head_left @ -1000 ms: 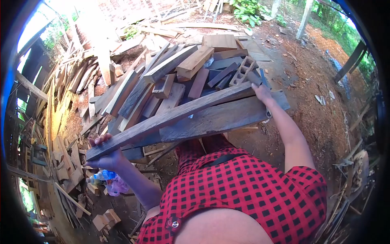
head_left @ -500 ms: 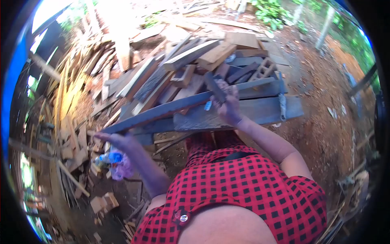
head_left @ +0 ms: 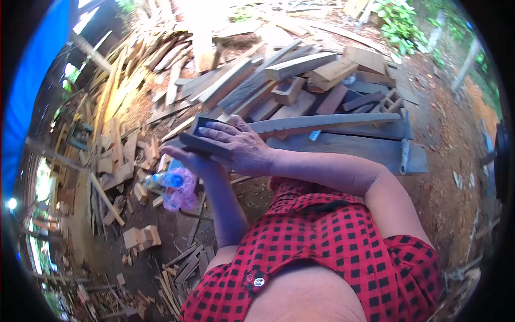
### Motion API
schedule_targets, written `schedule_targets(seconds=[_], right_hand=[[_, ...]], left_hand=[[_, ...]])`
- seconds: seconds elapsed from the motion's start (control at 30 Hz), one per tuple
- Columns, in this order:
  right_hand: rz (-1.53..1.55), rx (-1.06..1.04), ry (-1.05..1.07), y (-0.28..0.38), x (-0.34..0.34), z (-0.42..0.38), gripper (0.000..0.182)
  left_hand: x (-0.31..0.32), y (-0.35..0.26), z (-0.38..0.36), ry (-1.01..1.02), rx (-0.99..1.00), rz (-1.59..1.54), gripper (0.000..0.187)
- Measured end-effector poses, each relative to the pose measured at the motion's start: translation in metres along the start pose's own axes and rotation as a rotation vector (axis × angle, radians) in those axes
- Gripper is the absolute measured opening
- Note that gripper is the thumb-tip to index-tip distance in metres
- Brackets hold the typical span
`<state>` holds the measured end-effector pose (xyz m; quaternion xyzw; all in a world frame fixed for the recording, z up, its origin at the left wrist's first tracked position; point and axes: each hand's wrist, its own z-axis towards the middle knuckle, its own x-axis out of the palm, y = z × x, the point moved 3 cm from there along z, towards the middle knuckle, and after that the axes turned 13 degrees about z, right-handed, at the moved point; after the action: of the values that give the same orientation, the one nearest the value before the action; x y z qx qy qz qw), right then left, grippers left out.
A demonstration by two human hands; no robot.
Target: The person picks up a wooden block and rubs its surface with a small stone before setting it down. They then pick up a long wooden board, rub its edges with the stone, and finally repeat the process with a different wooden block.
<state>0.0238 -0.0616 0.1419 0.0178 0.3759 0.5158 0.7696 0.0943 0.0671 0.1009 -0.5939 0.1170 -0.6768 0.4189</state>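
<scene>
A long, narrow wooden beam [head_left: 327, 124] lies slantwise in front of me, its near end rising toward my hands at the left. My left hand [head_left: 201, 165] is at that end, holding it from below, with fingers reaching out past it. My right hand [head_left: 244, 145] lies over the same end, fingers stretched across a dark, flat wooden block [head_left: 206, 144] that it holds against the beam. The two hands overlap in this view, and part of the left palm is hidden. Under the beam's far part is a wide grey plank [head_left: 354, 150].
Beyond the beam is a heap of cut timber [head_left: 300, 67], with a perforated block [head_left: 390, 100] at its right. A pink plastic bag [head_left: 181, 196] with bottles sits left of my legs. Offcuts [head_left: 142, 236] and thin strips litter the ground. A C-shaped metal piece [head_left: 405, 150] hangs at the plank's right end.
My right hand has swept left with the dark block, from the beam's middle to its left end beside my left hand. The view has shifted, so the scene sits further right.
</scene>
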Motion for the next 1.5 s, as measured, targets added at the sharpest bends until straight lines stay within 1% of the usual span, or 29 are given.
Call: schedule_targets(seconds=[0.07,0.13,0.2,0.27,0.3,0.33,0.37,0.43,0.57,0.63,0.73,0.77,0.8,0.83,0.87,0.9,0.93,0.97,1.0,1.03,1.1,1.17,1.2,1.27,1.3,1.37,1.4,1.47,1.5], right_hand=[[-0.104,0.05,-0.032,-0.026,-0.031,-0.039,0.052],[-0.209,0.137,-0.085,-0.05,-0.078,-0.089,0.05],[-0.196,0.267,-0.21,-0.067,-0.131,-0.14,0.048],[-0.256,0.337,-0.423,-0.111,-0.171,-0.221,0.048],[-0.082,0.547,-0.64,-0.136,-0.19,-0.261,0.045],[0.228,0.664,-0.76,-0.143,-0.215,-0.282,0.04],[-0.042,0.814,-0.612,-0.149,-0.242,-0.306,0.037],[-0.342,1.236,-0.571,-0.171,-0.282,-0.353,0.048],[-0.588,1.285,-0.589,-0.204,-0.313,-0.391,0.061],[-0.609,1.533,-0.522,-0.215,-0.319,-0.396,0.064],[-0.66,1.5,-0.613,-0.218,-0.301,-0.387,0.062],[-0.719,1.401,-0.684,-0.215,-0.287,-0.381,0.059],[-0.776,1.12,-0.782,-0.196,-0.267,-0.361,0.05],[-0.48,1.056,-0.752,-0.156,-0.252,-0.317,0.039],[-0.438,0.834,-0.735,-0.139,-0.231,-0.295,0.03],[-0.325,0.611,-0.651,-0.118,-0.211,-0.266,0.027],[-0.327,0.616,-0.652,-0.1,-0.192,-0.249,0.027],[-0.317,0.524,-0.491,-0.081,-0.17,-0.232,0.037],[-0.306,0.428,-0.332,-0.071,-0.158,-0.221,0.048],[-0.308,0.427,-0.334,-0.068,-0.158,-0.218,0.048],[-0.091,0.436,-0.321,-0.066,-0.154,-0.215,0.055],[-0.188,0.48,-0.377,-0.087,-0.165,-0.232,0.054],[-0.287,0.523,-0.432,-0.099,-0.174,-0.245,0.053],[0.116,0.71,-0.726,-0.114,-0.197,-0.263,0.05],[0.112,0.712,-0.726,-0.123,-0.205,-0.275,0.05],[-0.221,0.913,-0.714,-0.143,-0.209,-0.298,0.048],[-0.206,0.913,-0.702,-0.148,-0.201,-0.3,0.048],[-0.508,0.96,-0.679,-0.146,-0.185,-0.288,0.047],[-0.483,0.953,-0.663,-0.142,-0.169,-0.279,0.047]], left_hand=[[0.019,-0.01,-0.016,-0.136,-0.149,0.253,0.09],[0.04,-0.019,-0.03,-0.156,-0.086,0.33,0.096],[0.027,-0.009,-0.017,-0.201,-0.042,0.332,0.096],[0.036,-0.011,-0.021,-0.213,-0.027,0.365,0.098],[0.027,-0.007,-0.015,-0.145,-0.008,0.397,0.1],[0.023,-0.004,-0.011,-0.136,-0.015,0.393,0.1],[0.02,-0.003,-0.008,-0.141,-0.008,0.399,0.101],[0.007,0.001,0.002,-0.118,0.006,0.399,0.104],[0.015,-0.004,-0.001,-0.145,0.037,0.414,0.106],[-0.005,0.003,0.015,-0.158,0.0,0.253,0.093],[-0.013,0.006,0.021,-0.133,-0.025,0.21,0.095],[-0.005,0.003,0.017,-0.132,-0.022,0.206,0.095],[0.008,-0.001,0.007,-0.19,-0.019,0.179,0.093],[0.014,-0.002,0.002,-0.249,-0.019,0.154,0.091],[0.012,-0.001,0.006,-0.248,-0.022,0.154,0.091],[0.006,0.002,0.013,-0.271,-0.118,0.026,0.086],[0.002,0.005,0.017,-0.293,-0.214,-0.102,0.08],[-0.002,0.002,0.018,-0.291,-0.219,-0.1,0.08],[0.005,-0.002,0.019,0.024,-0.292,-0.233,0.072],[0.016,-0.007,0.017,0.341,-0.358,-0.363,0.065],[0.039,-0.021,0.001,0.306,-0.308,-0.31,0.061],[0.041,-0.023,-0.003,0.271,-0.262,-0.255,0.056],[0.037,-0.02,0.0,0.362,-0.24,-0.303,0.054],[0.03,-0.017,0.009,0.458,-0.221,-0.359,0.051],[0.021,-0.014,0.013,0.326,-0.329,-0.38,0.051],[0.018,-0.016,0.009,0.011,-0.513,-0.351,0.05],[0.017,-0.016,0.009,-0.001,-0.501,-0.343,0.05],[0.007,-0.014,0.007,-0.097,-0.651,-0.276,0.051],[0.004,-0.014,0.005,-0.143,-0.59,-0.211,0.052]])
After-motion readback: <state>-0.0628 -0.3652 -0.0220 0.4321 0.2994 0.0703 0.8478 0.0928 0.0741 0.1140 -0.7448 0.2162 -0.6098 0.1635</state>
